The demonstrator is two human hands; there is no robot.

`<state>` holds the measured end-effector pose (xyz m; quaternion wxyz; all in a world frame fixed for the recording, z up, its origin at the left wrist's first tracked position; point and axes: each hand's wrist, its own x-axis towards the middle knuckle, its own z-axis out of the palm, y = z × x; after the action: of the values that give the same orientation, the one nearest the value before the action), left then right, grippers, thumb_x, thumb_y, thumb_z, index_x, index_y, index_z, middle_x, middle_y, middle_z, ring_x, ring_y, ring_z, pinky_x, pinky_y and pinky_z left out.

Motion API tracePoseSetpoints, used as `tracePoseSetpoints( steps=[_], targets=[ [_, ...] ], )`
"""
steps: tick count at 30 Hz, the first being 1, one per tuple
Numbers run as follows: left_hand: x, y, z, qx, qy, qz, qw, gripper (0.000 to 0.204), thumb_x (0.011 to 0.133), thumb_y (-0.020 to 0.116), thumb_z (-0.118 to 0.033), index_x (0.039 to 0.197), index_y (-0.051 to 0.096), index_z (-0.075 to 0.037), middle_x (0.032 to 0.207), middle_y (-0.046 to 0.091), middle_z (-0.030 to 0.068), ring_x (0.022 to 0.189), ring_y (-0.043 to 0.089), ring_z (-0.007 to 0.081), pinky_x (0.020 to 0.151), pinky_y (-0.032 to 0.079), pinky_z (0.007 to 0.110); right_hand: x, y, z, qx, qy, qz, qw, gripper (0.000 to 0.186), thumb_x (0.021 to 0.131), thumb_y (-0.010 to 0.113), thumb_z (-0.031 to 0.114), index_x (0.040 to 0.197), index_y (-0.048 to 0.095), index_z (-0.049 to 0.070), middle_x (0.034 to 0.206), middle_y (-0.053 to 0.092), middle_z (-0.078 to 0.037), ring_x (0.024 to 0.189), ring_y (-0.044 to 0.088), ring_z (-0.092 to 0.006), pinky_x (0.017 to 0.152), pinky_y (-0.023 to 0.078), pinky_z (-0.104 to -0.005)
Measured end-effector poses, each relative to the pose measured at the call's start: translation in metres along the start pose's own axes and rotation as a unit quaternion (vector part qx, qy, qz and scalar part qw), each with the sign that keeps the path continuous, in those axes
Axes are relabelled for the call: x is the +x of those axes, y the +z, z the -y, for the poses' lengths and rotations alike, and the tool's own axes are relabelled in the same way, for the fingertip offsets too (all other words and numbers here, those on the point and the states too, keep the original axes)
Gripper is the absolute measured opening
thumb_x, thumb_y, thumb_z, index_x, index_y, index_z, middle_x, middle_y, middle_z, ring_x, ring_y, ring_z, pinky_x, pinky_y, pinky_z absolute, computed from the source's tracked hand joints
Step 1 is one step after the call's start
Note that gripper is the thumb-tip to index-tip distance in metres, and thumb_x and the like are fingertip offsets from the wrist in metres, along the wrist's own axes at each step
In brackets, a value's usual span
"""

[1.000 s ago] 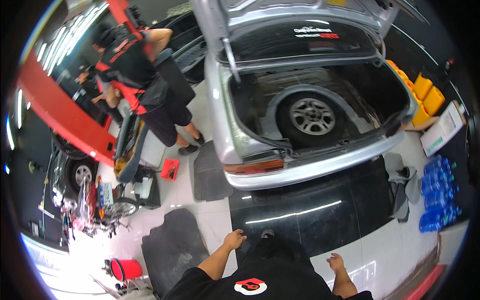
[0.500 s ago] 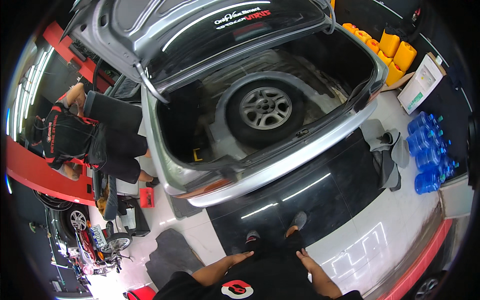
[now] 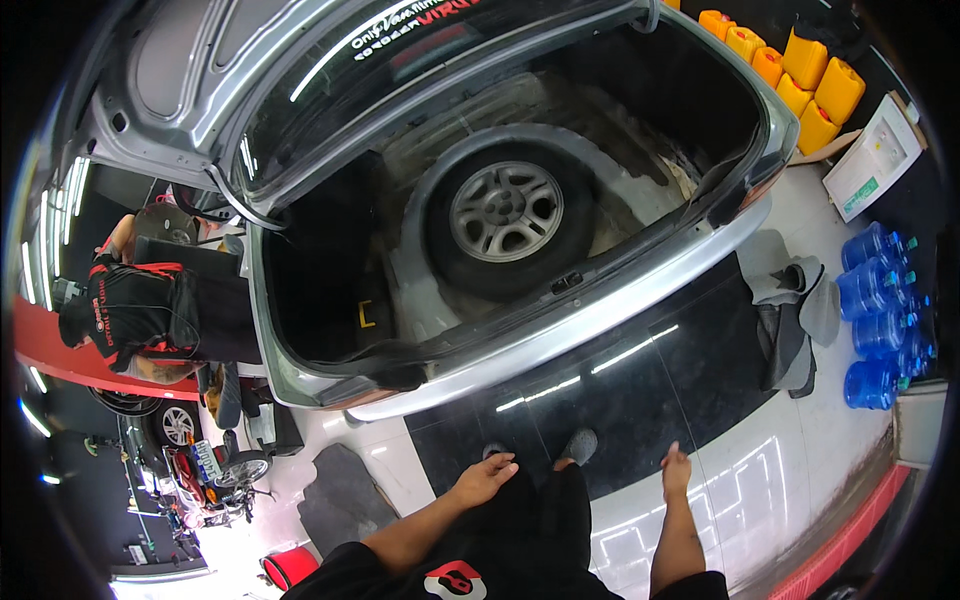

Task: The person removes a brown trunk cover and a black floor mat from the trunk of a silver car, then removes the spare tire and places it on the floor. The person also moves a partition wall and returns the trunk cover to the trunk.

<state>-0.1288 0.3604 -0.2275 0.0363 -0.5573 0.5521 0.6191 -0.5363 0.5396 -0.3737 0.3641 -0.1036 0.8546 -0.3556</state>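
Note:
A silver car stands before me with its trunk lid [image 3: 165,60] raised. In the bare trunk, a spare wheel [image 3: 507,212] with a silver rim lies in its round well, and a small yellow bracket-shaped piece [image 3: 366,315] sits at the left. My left hand [image 3: 487,476] is in front of my body, its fingers loosely stretched and nothing in it. Out to the right, over the tiled floor, my right hand [image 3: 676,470] is loosely curled, with nothing visible in it. Neither hand touches the car; the rear bumper [image 3: 570,325] is the nearest part of it.
At the left a person [image 3: 150,310] in black and red works beside the car. A motorcycle [image 3: 205,475] stands behind them. Grey mats [image 3: 345,500] and folded carpet [image 3: 790,320] lie on the floor. Blue water bottles [image 3: 870,290] and yellow jerrycans [image 3: 805,60] line the right side.
Both hands have left my thighs: the left has come forward and up, the right has swung out to the right. My view has shifted, and the person at the left has changed posture.

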Motion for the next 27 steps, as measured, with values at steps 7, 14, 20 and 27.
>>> tracePoseSetpoints(
  steps=[7,14,20,27],
  targets=[
    [-0.01,-0.012,-0.046,0.09,-0.044,0.007,0.995,0.05,0.107,0.06,-0.039,0.141,0.059,-0.002,0.127,0.071,0.0159,0.119,0.068,0.0243,0.104,0.052,0.035,0.067,0.029,0.151,0.034,-0.101,-0.01,0.994,0.062,0.103,0.056,0.057,0.083,0.068,-0.001,0.069,0.061,-0.006,0.066,0.057,-0.0169,0.063,0.043,-0.0347],
    [0.04,-0.051,-0.114,-0.008,0.09,-0.046,0.995,0.037,0.106,0.063,-0.023,0.135,0.063,0.0,0.127,0.072,0.0138,0.119,0.067,0.0203,0.105,0.05,0.034,0.101,0.117,0.322,0.02,-0.247,0.045,0.968,0.037,0.098,0.071,0.034,0.112,0.07,0.0,0.085,0.069,-0.011,0.08,0.066,-0.0202,0.076,0.051,-0.0341],
    [0.193,-0.117,-0.172,-0.044,0.171,-0.171,0.969,0.034,0.103,0.066,-0.025,0.127,0.067,0.001,0.115,0.075,0.0153,0.11,0.072,0.022,0.096,0.053,0.032,0.167,0.194,0.42,-0.072,-0.352,-0.083,0.929,0.039,0.095,0.072,0.035,0.117,0.071,0.003,0.108,0.072,-0.014,0.111,0.061,-0.0357,0.097,0.048,-0.0444],
    [0.363,-0.209,-0.177,0.062,0.116,-0.175,0.976,0.039,0.101,0.069,-0.028,0.133,0.065,-0.006,0.118,0.075,0.0137,0.109,0.071,0.022,0.096,0.054,0.033,0.228,0.24,0.438,-0.248,-0.322,-0.138,0.903,0.044,0.096,0.068,0.042,0.118,0.074,0.005,0.115,0.071,-0.012,0.121,0.056,-0.0337,0.104,0.042,-0.0472]
  ],
)
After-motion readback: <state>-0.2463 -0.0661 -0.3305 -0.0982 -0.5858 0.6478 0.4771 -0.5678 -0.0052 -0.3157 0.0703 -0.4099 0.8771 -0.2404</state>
